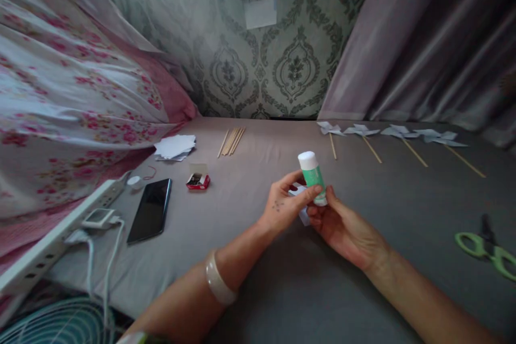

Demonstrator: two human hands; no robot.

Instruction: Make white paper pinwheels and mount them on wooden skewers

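A green and white glue stick (313, 176) stands nearly upright between my two hands, its white end up. My left hand (285, 199) is closed on it, the thumb pressed across its lower part. My right hand (342, 226) grips its base, with the thumb along the right side and the fingers curled beneath. A piece of white paper (303, 216) shows between the hands, below the glue stick. Most of that paper is hidden by the fingers, and I cannot tell which hand bears it.
Paper pinwheels on sticks (397, 133) lie at the back right, green-handled scissors (486, 247) at far right. Toward the left are wooden sticks (233, 141), white paper sheets (175, 147), a small red box (198, 178), a phone (150, 210) and a power strip (60, 234) with cables.
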